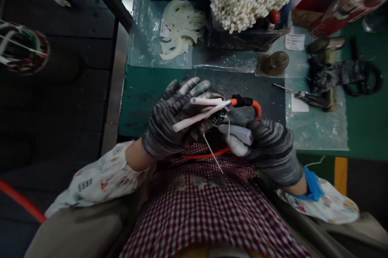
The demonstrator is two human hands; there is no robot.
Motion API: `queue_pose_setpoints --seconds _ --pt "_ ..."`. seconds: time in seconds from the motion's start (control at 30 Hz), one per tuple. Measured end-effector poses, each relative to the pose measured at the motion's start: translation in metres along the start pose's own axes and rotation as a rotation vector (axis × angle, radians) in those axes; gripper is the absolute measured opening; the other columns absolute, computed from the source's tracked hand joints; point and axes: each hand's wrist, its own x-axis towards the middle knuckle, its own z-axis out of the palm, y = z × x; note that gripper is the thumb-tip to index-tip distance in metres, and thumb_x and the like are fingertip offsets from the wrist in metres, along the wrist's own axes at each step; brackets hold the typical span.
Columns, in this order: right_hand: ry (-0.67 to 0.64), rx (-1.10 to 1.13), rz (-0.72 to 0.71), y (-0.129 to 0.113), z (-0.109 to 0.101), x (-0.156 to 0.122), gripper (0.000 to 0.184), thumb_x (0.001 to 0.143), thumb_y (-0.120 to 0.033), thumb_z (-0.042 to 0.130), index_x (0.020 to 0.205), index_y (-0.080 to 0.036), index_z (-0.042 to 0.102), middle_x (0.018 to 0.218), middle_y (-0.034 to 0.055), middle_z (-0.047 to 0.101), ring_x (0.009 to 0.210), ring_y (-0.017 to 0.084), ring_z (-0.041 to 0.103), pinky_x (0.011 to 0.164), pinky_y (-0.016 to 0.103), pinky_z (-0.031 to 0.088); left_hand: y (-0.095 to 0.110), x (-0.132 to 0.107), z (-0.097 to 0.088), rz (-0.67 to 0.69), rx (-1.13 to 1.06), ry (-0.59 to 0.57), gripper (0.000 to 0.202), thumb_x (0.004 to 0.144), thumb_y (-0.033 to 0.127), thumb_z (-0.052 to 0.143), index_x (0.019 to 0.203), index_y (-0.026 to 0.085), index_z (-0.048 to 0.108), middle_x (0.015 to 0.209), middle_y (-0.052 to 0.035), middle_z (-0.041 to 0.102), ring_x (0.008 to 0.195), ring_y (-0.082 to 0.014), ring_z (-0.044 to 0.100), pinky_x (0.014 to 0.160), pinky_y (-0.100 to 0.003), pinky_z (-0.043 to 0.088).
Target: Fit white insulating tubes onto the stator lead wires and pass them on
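My spread, grey-striped gloved left hand [169, 122] braces a dark, wired assembly [221, 118] at twelve o'clock, slim white tubes [200, 117] apparently fitted, thin white string [213, 153] seemingly left unfastened, while my right hand [269, 145] pinches a pale plastic piece [241, 133].

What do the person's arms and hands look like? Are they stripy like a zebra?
Yes! The left hand and right hand wear stripy grey-and-black gloves, with whitish tips on some fingers. The left sleeve and right sleeve are white with colourful prints. Bright blue material shows at the right cuff.
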Motion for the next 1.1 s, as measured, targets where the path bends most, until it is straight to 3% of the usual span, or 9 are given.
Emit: queue_pose_setpoints --seconds 0.07,0.17,0.27,0.33,0.6,0.73,0.87,1.0,1.1 --pt "-0.017 -0.058 0.016 0.003 -0.005 0.004 0.042 0.099 -0.06 0.065 0.073 -0.029 0.075 0.058 0.0033 0.068 0.051 0.019 0.061 0.047 0.034 0.041 0.004 0.018 -0.001 -0.008 0.004 -0.038 0.039 0.107 0.034 0.06 0.146 0.029 0.064 0.158 -0.0049 0.067 0.155 -0.0282 0.057 0.133 -0.053 0.044" --pt "-0.024 -0.077 0.003 0.005 -0.01 0.011 0.038 0.098 -0.055 0.066 0.072 -0.028 0.073 0.059 0.0025 0.067 0.052 0.018 0.058 0.049 0.034 0.036 0.006 0.042 0.0 -0.012 -0.023 -0.1 0.041 0.11 0.038 0.054 0.143 0.02 0.068 0.154 -0.0115 0.069 0.149 -0.0347 0.062 0.128 -0.058 0.05" --pt "-0.005 -0.097 -0.029 0.005 -0.014 0.016 0.039 0.1 -0.051 0.063 0.071 -0.027 0.073 0.058 0.002 0.064 0.053 0.018 0.057 0.051 0.035 0.031 0.004 0.059 0.003 -0.03 -0.061 -0.148 0.048 0.111 0.038 0.047 0.145 0.011 0.067 0.154 -0.0171 0.068 0.147 -0.0368 0.063 0.129 -0.057 0.048" --pt "-0.009 -0.119 -0.01 0.008 -0.016 0.016 0.043 0.101 -0.054 0.061 0.07 -0.027 0.073 0.057 0.0024 0.062 0.054 0.018 0.057 0.052 0.035 0.03 0.003 0.067 0.005 -0.037 -0.053 -0.163 0.047 0.11 0.038 0.045 0.142 0.014 0.069 0.152 -0.0153 0.07 0.147 -0.0361 0.063 0.128 -0.055 0.049" --pt "0.05 -0.139 0.094 0.03 -0.008 0.017 0.038 0.099 -0.06 0.065 0.109 -0.029 0.084 0.086 0.0067 0.081 0.074 0.026 0.072 0.063 0.037 0.047 0.0 0.097 0.016 -0.091 -0.022 -0.266 0.042 0.108 0.039 0.047 0.128 0.016 0.075 0.125 -0.0142 0.079 0.12 -0.0372 0.076 0.11 -0.053 0.061" --pt "0.062 -0.171 0.093 0.031 0.001 0.021 0.035 0.101 -0.058 0.063 0.104 -0.028 0.082 0.085 0.009 0.079 0.074 0.027 0.07 0.066 0.04 0.052 -0.003 0.11 0.02 -0.095 -0.005 -0.286 0.034 0.106 0.041 0.052 0.12 0.02 0.076 0.11 -0.0103 0.08 0.105 -0.0321 0.078 0.1 -0.045 0.064" --pt "0.096 -0.191 0.07 0.031 0.003 0.019 0.029 0.101 -0.054 0.066 0.108 -0.031 0.082 0.086 0.0064 0.081 0.074 0.026 0.073 0.062 0.039 0.053 -0.004 0.117 0.021 -0.078 0.072 -0.345 0.039 0.108 0.04 0.047 0.125 0.018 0.074 0.111 -0.0126 0.08 0.103 -0.032 0.078 0.094 -0.044 0.065" --pt "0.157 -0.062 0.104 0.036 0.0 0.009 0.026 0.097 -0.047 0.071 0.107 -0.028 0.083 0.091 0.0065 0.083 0.079 0.027 0.078 0.068 0.039 0.062 -0.001 0.115 0.02 -0.084 0.111 -0.347 0.042 0.11 0.04 0.044 0.126 0.014 0.074 0.116 -0.016 0.08 0.107 -0.0336 0.078 0.097 -0.049 0.065" --pt "0.236 0.144 0.25 0.043 -0.007 0.002 0.026 0.097 -0.043 0.071 0.107 -0.023 0.084 0.095 0.0073 0.085 0.082 0.028 0.081 0.075 0.042 0.067 0.003 0.108 0.018 -0.101 0.106 -0.322 0.042 0.111 0.038 0.043 0.129 0.013 0.073 0.125 -0.0175 0.079 0.116 -0.0352 0.076 0.106 -0.053 0.063"
